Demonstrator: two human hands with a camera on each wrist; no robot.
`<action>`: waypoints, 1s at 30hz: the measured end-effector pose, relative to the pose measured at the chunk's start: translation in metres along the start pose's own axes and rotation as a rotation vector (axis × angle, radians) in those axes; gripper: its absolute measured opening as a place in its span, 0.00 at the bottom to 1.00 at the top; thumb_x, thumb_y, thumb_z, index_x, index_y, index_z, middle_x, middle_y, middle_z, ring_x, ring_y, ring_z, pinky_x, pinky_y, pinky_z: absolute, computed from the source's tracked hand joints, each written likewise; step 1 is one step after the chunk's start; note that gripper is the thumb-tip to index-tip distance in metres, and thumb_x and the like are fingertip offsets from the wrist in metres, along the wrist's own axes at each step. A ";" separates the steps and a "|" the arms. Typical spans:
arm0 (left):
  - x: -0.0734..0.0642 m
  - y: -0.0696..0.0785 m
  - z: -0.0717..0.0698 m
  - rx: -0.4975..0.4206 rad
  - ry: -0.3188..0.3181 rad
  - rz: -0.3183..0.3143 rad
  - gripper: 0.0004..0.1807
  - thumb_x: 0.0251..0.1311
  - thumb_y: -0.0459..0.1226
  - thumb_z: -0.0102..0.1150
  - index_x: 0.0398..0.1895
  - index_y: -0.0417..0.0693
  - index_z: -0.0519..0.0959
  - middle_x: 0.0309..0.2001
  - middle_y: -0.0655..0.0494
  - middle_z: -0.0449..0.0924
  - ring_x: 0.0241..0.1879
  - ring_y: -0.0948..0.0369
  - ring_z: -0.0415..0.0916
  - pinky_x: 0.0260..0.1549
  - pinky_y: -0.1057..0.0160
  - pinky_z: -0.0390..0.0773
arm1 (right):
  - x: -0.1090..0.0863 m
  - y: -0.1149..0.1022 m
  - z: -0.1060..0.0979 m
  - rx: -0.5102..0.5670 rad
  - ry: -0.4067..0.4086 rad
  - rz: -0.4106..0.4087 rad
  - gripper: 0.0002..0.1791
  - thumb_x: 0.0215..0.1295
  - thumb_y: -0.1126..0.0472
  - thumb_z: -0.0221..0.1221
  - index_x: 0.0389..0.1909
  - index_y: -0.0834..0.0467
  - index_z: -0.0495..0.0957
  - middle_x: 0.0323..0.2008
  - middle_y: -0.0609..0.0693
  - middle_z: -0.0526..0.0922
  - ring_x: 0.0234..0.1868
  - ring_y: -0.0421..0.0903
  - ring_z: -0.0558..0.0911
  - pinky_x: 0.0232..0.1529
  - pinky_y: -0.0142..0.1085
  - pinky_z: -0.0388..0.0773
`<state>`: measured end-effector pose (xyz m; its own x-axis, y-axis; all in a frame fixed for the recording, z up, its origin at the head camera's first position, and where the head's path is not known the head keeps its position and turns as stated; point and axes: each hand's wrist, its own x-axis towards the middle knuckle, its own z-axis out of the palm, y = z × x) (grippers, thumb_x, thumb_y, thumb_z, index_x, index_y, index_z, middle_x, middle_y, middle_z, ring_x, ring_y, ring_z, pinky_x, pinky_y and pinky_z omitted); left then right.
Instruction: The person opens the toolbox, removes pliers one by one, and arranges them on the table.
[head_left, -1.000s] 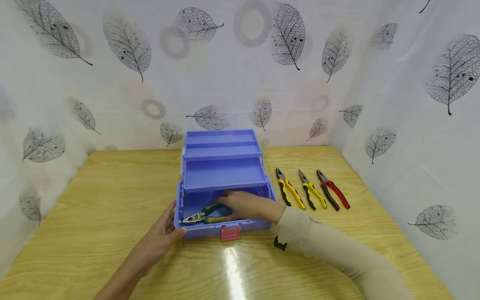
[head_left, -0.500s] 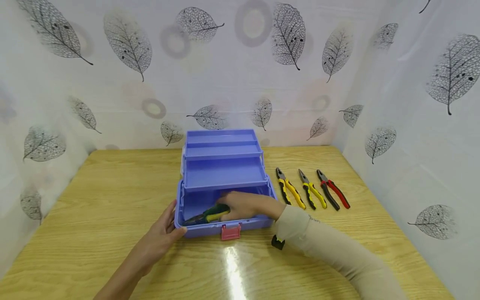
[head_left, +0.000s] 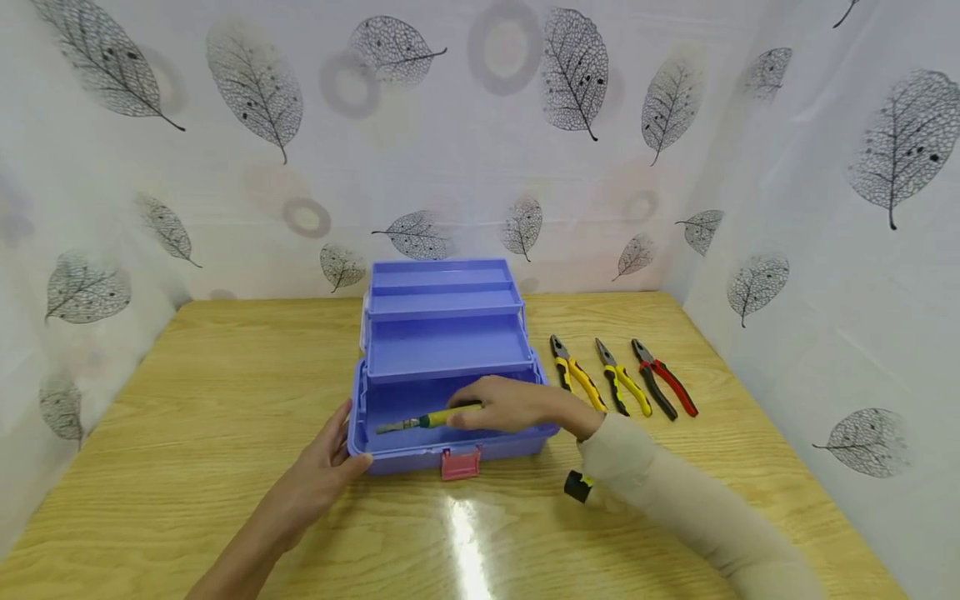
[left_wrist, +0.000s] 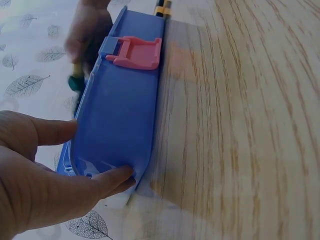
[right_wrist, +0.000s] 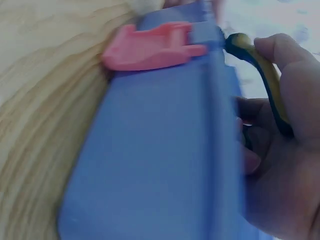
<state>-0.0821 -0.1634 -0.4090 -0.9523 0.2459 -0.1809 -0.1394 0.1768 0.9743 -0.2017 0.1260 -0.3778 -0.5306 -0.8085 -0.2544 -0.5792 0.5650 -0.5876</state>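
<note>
A purple-blue toolbox [head_left: 450,350] stands with its stepped trays raised above the lower compartment. My left hand [head_left: 318,467] holds its front left corner, fingers along the side and thumb at the front; the left wrist view shows this hand [left_wrist: 45,175] up close at the corner. Over the lower compartment, my right hand [head_left: 506,404] grips a pair of pliers [head_left: 431,419] by yellow and dark green handles, the metal head pointing left. In the right wrist view, one curved handle [right_wrist: 270,80] lies under the thumb, while the head is hidden behind the toolbox wall.
Right of the toolbox lie yellow-black pliers [head_left: 581,379], yellow-black needle-nose pliers [head_left: 624,379] and red-black pliers [head_left: 667,379]. A black and yellow object [head_left: 577,486] shows beside the right sleeve. A pink latch [head_left: 460,465] hangs at the toolbox front. Leaf-patterned cloth surrounds the wooden table [head_left: 262,358].
My right hand has risen a little and shifted right, turning the pliers edge-on and lifting them from the compartment floor. The left hand has stayed at the corner.
</note>
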 end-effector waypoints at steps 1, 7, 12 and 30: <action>0.000 0.000 0.000 0.000 0.001 0.001 0.48 0.74 0.28 0.52 0.83 0.40 0.31 0.81 0.30 0.39 0.79 0.38 0.42 0.75 0.44 0.52 | -0.006 -0.001 -0.004 0.027 0.011 -0.001 0.33 0.79 0.38 0.46 0.71 0.56 0.75 0.66 0.50 0.78 0.65 0.45 0.78 0.65 0.41 0.77; 0.002 0.000 0.001 -0.006 -0.007 -0.010 0.49 0.73 0.29 0.54 0.83 0.40 0.30 0.81 0.30 0.37 0.79 0.38 0.41 0.75 0.44 0.51 | -0.048 -0.005 -0.039 0.251 0.104 -0.039 0.32 0.82 0.41 0.45 0.71 0.60 0.72 0.46 0.55 0.84 0.39 0.49 0.82 0.40 0.41 0.82; 0.003 -0.002 0.000 0.005 -0.009 -0.017 0.50 0.73 0.30 0.55 0.83 0.40 0.29 0.81 0.29 0.36 0.79 0.36 0.41 0.75 0.43 0.52 | -0.081 -0.012 -0.071 0.279 0.295 -0.062 0.19 0.85 0.51 0.42 0.51 0.60 0.77 0.26 0.55 0.70 0.25 0.48 0.69 0.27 0.36 0.69; 0.003 -0.005 -0.004 0.017 -0.019 -0.014 0.51 0.73 0.31 0.56 0.83 0.41 0.29 0.80 0.29 0.37 0.79 0.36 0.42 0.74 0.43 0.53 | -0.181 0.023 -0.135 0.317 0.884 0.306 0.36 0.83 0.40 0.38 0.62 0.72 0.67 0.42 0.53 0.72 0.37 0.46 0.71 0.38 0.31 0.75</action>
<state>-0.0852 -0.1672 -0.4136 -0.9450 0.2610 -0.1973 -0.1482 0.1962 0.9693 -0.2025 0.3076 -0.2419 -0.9761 -0.1477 0.1597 -0.2154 0.5549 -0.8036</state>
